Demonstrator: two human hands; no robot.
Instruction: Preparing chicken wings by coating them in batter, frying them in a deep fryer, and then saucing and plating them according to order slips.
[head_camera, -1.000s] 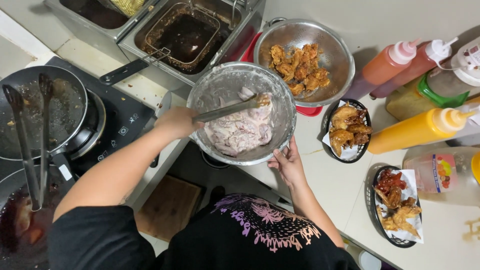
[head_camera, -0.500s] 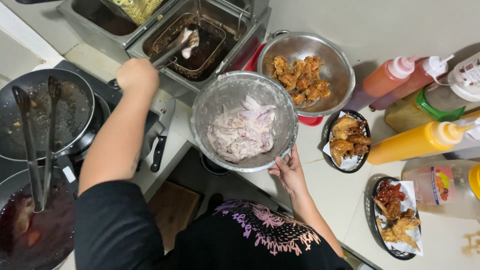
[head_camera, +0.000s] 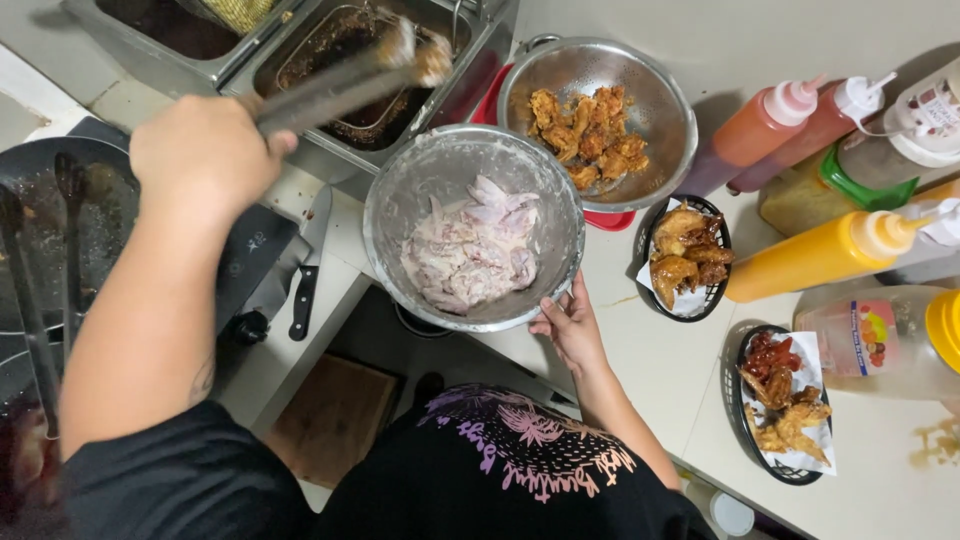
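1. The fryer at the top is the biggest thing I see: its basket sits in dark oil, and I cannot make out any pieces already frying.
2. The steel mixing bowl hangs at the counter edge, mostly full of pale battered raw chicken, so I judge most of the batch is not yet in the oil.
3. The colander behind it holds a modest heap of browned fried chicken; that part looks done.
4. Two black baskets of plated pieces on the counter appear finished and sauced.
5. My left hand is clenched around the tongs, whose tips pinch one battered piece above the fryer basket.
6. My right hand grasps the bowl's near rim, steadying it.
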